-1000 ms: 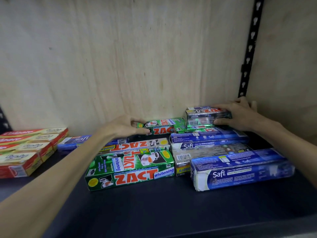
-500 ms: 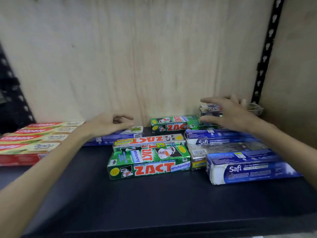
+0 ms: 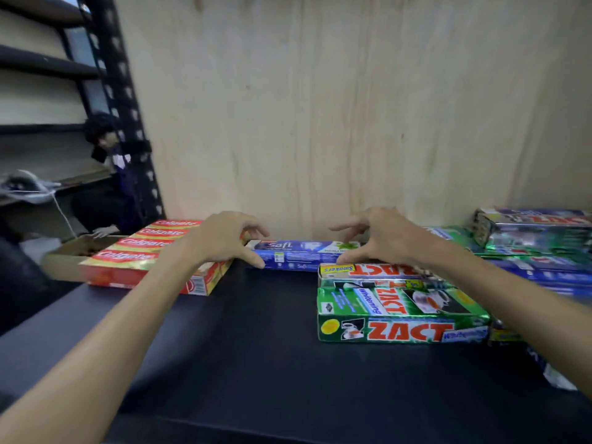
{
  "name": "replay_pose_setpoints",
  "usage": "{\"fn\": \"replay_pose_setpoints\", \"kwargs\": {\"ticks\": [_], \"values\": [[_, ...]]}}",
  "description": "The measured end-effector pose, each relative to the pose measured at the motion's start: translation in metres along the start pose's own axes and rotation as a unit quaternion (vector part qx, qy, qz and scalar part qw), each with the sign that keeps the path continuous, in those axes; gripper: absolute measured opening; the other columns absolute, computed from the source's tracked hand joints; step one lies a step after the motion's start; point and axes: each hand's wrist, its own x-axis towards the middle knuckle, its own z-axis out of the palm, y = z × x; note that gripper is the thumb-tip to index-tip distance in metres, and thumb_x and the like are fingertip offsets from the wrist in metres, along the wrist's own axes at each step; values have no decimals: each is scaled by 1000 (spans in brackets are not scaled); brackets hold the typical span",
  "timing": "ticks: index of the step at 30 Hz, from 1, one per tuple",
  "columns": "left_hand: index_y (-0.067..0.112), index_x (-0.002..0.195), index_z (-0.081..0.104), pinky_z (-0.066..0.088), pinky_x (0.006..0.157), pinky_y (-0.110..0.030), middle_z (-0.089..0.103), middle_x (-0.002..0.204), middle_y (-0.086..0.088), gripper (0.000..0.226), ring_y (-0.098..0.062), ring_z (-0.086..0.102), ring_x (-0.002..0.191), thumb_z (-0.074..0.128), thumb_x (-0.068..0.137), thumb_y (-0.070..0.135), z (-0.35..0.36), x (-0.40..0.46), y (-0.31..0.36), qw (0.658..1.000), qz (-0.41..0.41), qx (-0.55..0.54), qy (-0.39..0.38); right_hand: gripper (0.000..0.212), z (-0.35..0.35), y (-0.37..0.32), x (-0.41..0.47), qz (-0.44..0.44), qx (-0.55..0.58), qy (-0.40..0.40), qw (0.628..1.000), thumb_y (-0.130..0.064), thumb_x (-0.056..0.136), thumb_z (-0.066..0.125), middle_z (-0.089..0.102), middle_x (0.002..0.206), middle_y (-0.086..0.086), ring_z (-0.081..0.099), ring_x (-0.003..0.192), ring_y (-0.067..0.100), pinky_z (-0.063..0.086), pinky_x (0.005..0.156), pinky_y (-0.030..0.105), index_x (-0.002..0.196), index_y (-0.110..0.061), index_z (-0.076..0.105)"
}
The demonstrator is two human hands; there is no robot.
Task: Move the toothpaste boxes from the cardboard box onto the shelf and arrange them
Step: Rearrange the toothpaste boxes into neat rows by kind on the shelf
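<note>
Reaching with both hands toward the blue Safi box (image 3: 301, 255), which lies flat at the back of the dark shelf (image 3: 250, 354), against the plywood back panel (image 3: 320, 107). My left hand (image 3: 221, 240) is at its left end, fingers spread and curled, thumb tip at the box's front left corner; whether the thumb actually touches I cannot tell. My right hand (image 3: 381, 238) is at the right end, fingers likewise spread and curled, thumb near the front edge. Neither hand has closed on the box; both are unclenched and hold nothing.

Left of the Safi box: a row of red Colgate boxes (image 3: 144, 251) lying flat side by side, their right end just beside it and partly hidden by my left wrist.

In front and to the right: a green ZACT whitening box (image 3: 397, 318) near the shelf middle, with a ZACT Smokers box (image 3: 368, 270) directly behind it; my right forearm crosses over that one.

Far right: a stack of mixed green, blue and silver boxes (image 3: 531, 238), blurred at the frame edge, labels only partly legible.

Beyond the left end of the shelf: a black perforated upright (image 3: 125, 123), a cardboard box (image 3: 64, 257) below and behind the Colgate row, contents not visible, and another person (image 3: 109, 174) crouched in the background.
</note>
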Motion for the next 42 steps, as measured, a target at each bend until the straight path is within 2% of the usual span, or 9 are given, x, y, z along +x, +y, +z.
{"fn": "replay_pose_setpoints", "kwargs": {"ticks": [3,7,11,23,29,32,35,39,42], "values": [[34,113,72,51,94,-42,72,110,15,75,-10,64,103,69,52,77,2,9,-11,999,9,20,23,73,3,6,10,1,8,12,1000,-60,62,86,77,105,-16,68,102,-1,41,111,45,129,-36,68],[33,113,70,49,95,-43,71,110,14,54,-10,63,102,87,67,54,5,23,-22,999,2,30,44,73,8,7,25,-18,-21,29,999,-55,66,86,77,107,-14,66,109,4,36,112,46,131,-31,66],[27,119,67,45,93,-37,70,116,11,54,-8,59,101,86,73,48,7,33,-30,996,-22,46,69,75,17,5,41,-51,-92,55,993,-56,71,82,76,112,-12,60,117,9,30,103,36,137,-29,61],[22,112,68,53,84,-34,70,114,5,60,-15,64,101,90,65,54,13,38,-41,991,-68,10,118,72,33,24,56,-53,-161,105,980,-61,74,77,74,110,-17,47,119,12,24,94,35,137,-31,58],[20,110,68,54,85,-35,71,114,3,55,-15,63,100,89,69,50,16,33,-39,990,-63,-6,126,69,32,23,56,-45,-143,99,984,-62,74,77,75,108,-19,47,121,12,26,98,37,133,-32,58],[19,115,67,47,82,-28,70,118,3,52,-12,61,100,88,73,43,18,32,-37,991,-62,-21,121,71,25,23,50,-32,-68,89,993,-68,68,77,75,101,-22,56,118,7,30,102,37,127,-33,61],[20,117,68,47,86,-29,70,119,2,55,-12,61,104,89,72,44,20,31,-31,990,-56,-44,122,72,11,24,34,-19,14,116,993,-79,58,74,74,91,-25,67,103,-3,41,107,47,114,-35,67],[21,121,68,45,85,-15,70,114,5,58,-10,64,108,89,72,43,20,24,-1,967,-40,-177,181,68,-15,18,-7,4,66,160,985,-63,61,78,76,96,-17,68,98,2,49,101,34,118,-27,69],[23,129,63,50,94,-23,67,113,7,61,-9,63,107,86,76,45,27,15,35,937,-41,-267,221,69,-31,14,-41,12,59,166,984,-61,66,77,75,101,-17,63,97,7,51,88,25,125,-28,65]]}}
